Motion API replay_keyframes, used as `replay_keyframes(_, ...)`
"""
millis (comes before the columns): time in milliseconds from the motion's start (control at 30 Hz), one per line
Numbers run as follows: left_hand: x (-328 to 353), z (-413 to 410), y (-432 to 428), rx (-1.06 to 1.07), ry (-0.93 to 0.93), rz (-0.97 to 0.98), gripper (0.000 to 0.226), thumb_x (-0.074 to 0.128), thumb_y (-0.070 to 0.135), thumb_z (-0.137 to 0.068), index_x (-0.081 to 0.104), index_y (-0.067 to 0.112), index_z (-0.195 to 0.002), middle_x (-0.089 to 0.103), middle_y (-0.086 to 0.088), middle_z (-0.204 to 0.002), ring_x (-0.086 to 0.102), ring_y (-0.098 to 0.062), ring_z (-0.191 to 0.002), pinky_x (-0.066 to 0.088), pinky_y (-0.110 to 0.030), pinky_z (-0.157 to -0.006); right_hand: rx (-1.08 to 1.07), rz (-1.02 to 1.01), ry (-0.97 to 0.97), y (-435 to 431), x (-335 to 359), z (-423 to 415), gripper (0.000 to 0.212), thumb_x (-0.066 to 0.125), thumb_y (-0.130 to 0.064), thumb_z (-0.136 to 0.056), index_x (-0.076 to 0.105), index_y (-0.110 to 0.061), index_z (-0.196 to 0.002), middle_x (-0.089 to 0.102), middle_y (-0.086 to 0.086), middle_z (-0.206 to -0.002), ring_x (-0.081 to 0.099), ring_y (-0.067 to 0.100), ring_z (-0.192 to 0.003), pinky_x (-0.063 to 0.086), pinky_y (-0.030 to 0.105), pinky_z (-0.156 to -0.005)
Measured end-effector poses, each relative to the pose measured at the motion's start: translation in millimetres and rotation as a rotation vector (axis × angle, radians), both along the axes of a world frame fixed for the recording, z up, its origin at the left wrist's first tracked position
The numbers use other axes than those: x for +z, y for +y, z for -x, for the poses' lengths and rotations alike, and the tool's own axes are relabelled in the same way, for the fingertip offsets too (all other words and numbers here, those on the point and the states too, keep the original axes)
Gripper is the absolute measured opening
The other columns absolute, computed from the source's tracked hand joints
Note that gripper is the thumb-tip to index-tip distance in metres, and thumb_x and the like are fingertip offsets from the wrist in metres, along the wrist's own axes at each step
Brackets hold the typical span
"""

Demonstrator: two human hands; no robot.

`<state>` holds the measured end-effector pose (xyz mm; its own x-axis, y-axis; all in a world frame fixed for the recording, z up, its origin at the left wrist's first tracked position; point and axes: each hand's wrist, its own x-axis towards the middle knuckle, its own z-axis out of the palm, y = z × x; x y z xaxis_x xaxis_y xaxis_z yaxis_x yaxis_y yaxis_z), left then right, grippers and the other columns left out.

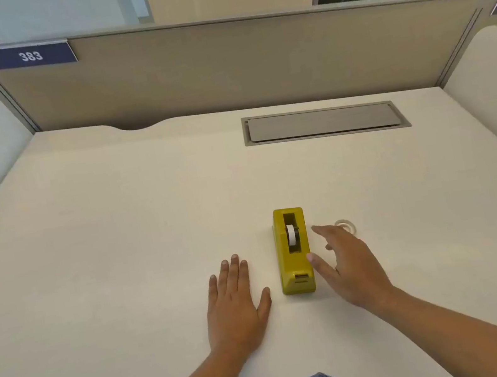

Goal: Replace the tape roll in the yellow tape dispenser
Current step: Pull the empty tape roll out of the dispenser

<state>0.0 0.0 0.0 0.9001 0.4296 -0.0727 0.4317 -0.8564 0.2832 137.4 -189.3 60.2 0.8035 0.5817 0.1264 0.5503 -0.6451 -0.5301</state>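
A yellow tape dispenser (293, 252) stands on the white desk (117, 244), its cutter end toward me. A white tape roll (291, 235) sits upright in its slot. A second, clear tape roll (346, 224) lies flat on the desk just right of the dispenser, partly hidden by my fingers. My right hand (350, 265) hovers at the dispenser's right side, fingers spread, thumb tip touching or nearly touching its edge, holding nothing. My left hand (236, 303) rests flat on the desk left of the dispenser, a small gap apart.
A grey cable hatch (323, 123) is set into the desk at the back right. A beige partition (219, 70) with a blue "383" label (30, 56) closes the far edge. White side panels stand left and right.
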Motion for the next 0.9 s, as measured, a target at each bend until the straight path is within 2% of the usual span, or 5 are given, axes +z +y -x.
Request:
replay_keyframes(67, 0.5, 0.5, 0.5, 0.003, -0.011, -0.022, 0.077, 0.002, 0.065, -0.089, 0.0, 0.024, -0.153, -0.005, 0.004, -0.163, -0.012, -0.013, -0.147, -0.008, -0.037, -0.119, 0.008, -0.006, 0.006, 5.4, 7.2, -5.0, 0.053, 0.051, -0.057, -0.089, 0.044, -0.034, -0.136, 0.055, -0.015, -0.126, 0.051, 0.0, -0.09, 0.039, 0.012, -0.072)
replay_keyframes(133, -0.9, 0.5, 1.1, 0.005, -0.015, -0.045, 0.076, 0.002, 0.065, -0.089, -0.001, 0.024, -0.153, -0.005, 0.004, -0.162, -0.013, -0.013, -0.147, -0.009, -0.037, -0.118, 0.028, 0.02, 0.028, 10.0, 11.9, -9.5, 0.053, 0.057, -0.053, -0.086, 0.045, -0.035, -0.134, 0.054, -0.018, -0.116, 0.049, -0.002, -0.08, 0.038, 0.015, -0.066)
replay_keyframes(267, -0.4, 0.9, 1.4, -0.01, -0.022, -0.044, 0.076, 0.003, 0.065, -0.089, 0.002, 0.023, -0.153, -0.003, 0.004, -0.163, -0.01, -0.013, -0.147, -0.008, -0.037, -0.119, 0.066, 0.07, 0.059, 15.7, 16.7, -17.7, 0.059, 0.065, -0.05, -0.081, 0.045, -0.036, -0.135, 0.049, -0.019, -0.107, 0.045, -0.009, -0.076, 0.037, 0.017, -0.066)
replay_keyframes(500, -0.5, 0.5, 1.2, -0.002, -0.016, -0.054, 0.076, 0.002, 0.065, -0.089, 0.003, 0.024, -0.153, -0.002, 0.004, -0.163, -0.01, -0.013, -0.147, -0.007, -0.037, -0.119, 0.114, 0.122, 0.097, 27.5, 22.5, -33.5, 0.064, 0.069, -0.048, -0.079, 0.044, -0.034, -0.137, 0.047, -0.017, -0.102, 0.049, -0.002, -0.076, 0.037, 0.023, -0.075)
replay_keyframes(900, 1.0, 0.1, 0.6, 0.003, -0.026, -0.059, 0.075, 0.005, 0.064, -0.09, 0.007, 0.023, -0.153, 0.001, 0.004, -0.163, -0.009, -0.012, -0.147, -0.006, -0.037, -0.12, 0.164, 0.236, 0.094, 50.3, 34.2, -47.1, 0.055, 0.074, -0.042, -0.075, 0.056, -0.032, -0.126, 0.044, -0.015, -0.092, 0.047, 0.006, -0.081, 0.033, 0.021, -0.063)
